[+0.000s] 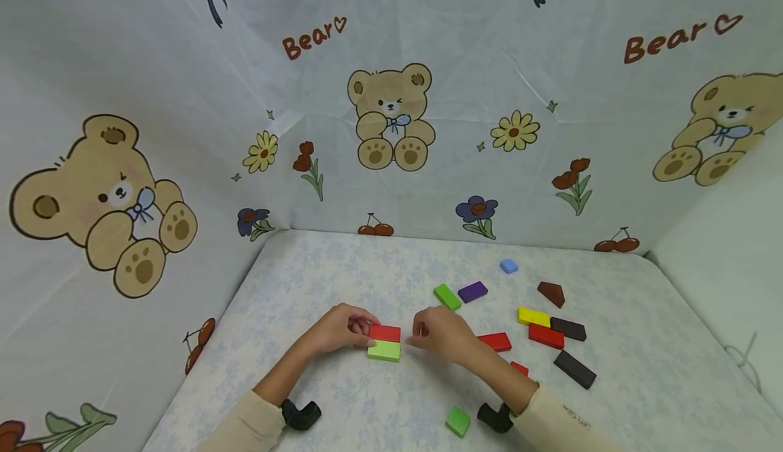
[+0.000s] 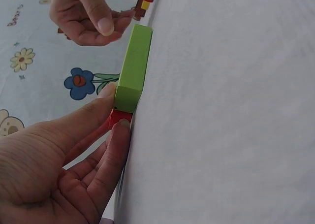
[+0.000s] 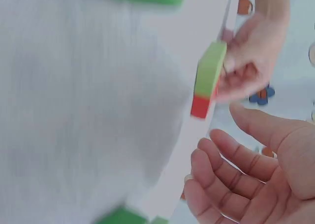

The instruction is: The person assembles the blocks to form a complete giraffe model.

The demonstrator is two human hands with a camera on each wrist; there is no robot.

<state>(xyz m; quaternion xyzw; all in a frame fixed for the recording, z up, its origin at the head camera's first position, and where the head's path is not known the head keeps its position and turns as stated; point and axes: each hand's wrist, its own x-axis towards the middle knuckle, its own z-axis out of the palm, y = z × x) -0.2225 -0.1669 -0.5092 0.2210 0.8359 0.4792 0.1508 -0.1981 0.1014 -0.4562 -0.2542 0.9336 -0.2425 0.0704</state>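
Farthest left of the lime-green block (image 1: 384,353), and behind it too, hangs a pale cloth (image 1: 67,329) printed with bears and flowers. Left of the lime-green block and nearer the person, a black object (image 1: 301,414) sits by the left sleeve (image 1: 245,428). Closer in, just left of the lime-green block, the left hand (image 1: 342,329) grasps the left end of a red block (image 1: 385,333) between thumb and finger, the thumb right by the lime-green one too. That red block lies along the far long side of the lime-green block — the two touching, on the pale table (image 1: 342,397). Just right of the lime-green block is the right hand (image 1: 442,335), fingers loosely bent, its grip released and nothing held. Right of the lime-green block and beyond it lie a green block (image 1: 447,296) and, just beside that, a purple block (image 1: 473,292); right and nearer the person is a small green piece (image 1: 457,421). Farther right of it, a second red block (image 1: 497,342) shows partly behind the right forearm (image 1: 489,370), with a small blue piece (image 1: 509,266) well beyond. Farthest right of the lime-green block — a yellow block (image 1: 533,317), a third red block (image 1: 546,336) and a dark block (image 1: 568,328) clustered close, a brown piece (image 1: 552,293) behind them, another dark one (image 1: 575,369) in front.
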